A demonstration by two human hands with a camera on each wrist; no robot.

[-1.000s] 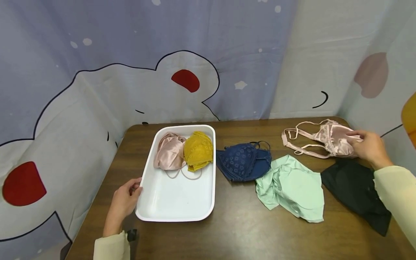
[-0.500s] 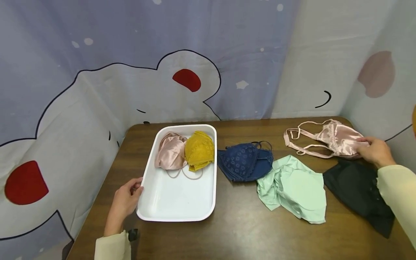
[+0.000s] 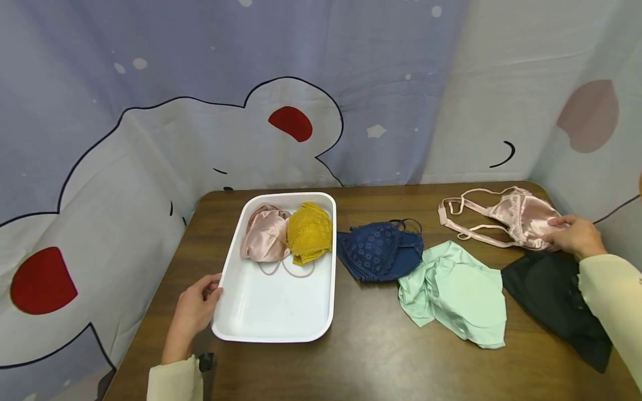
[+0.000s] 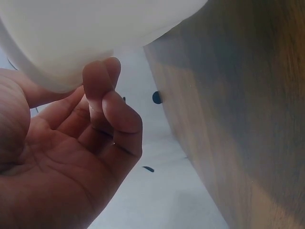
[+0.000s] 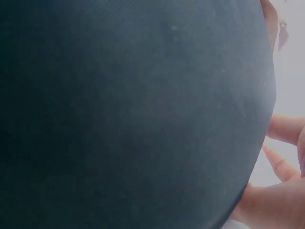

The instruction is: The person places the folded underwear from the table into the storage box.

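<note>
My left hand (image 3: 194, 306) holds the left rim of a white plastic tray (image 3: 271, 328), its fingers curled at the edge. In the left wrist view the tray wall (image 4: 62, 47) sits between thumb and fingers. Inside the tray a folded pink satin bra (image 3: 266, 234) lies beside a folded mustard lace bra (image 3: 309, 231). At the far right my right hand (image 3: 579, 236) grips the cup end of another pink satin bra (image 3: 534, 220), its straps spread leftward. A black bra (image 5: 143, 114) fills most of the right wrist view and hides part of that hand.
A navy lace bra (image 3: 376, 250) lies right of the tray, touching a mint green bra (image 3: 461, 295). The black bra (image 3: 557, 301) lies under my right forearm. A patterned curtain (image 3: 381, 94) stands behind the wooden table (image 3: 361, 356).
The right hand has shifted slightly rightward and nearer on the pink bra, whose cup end has moved a little with it. The left hand stays on the tray rim.
</note>
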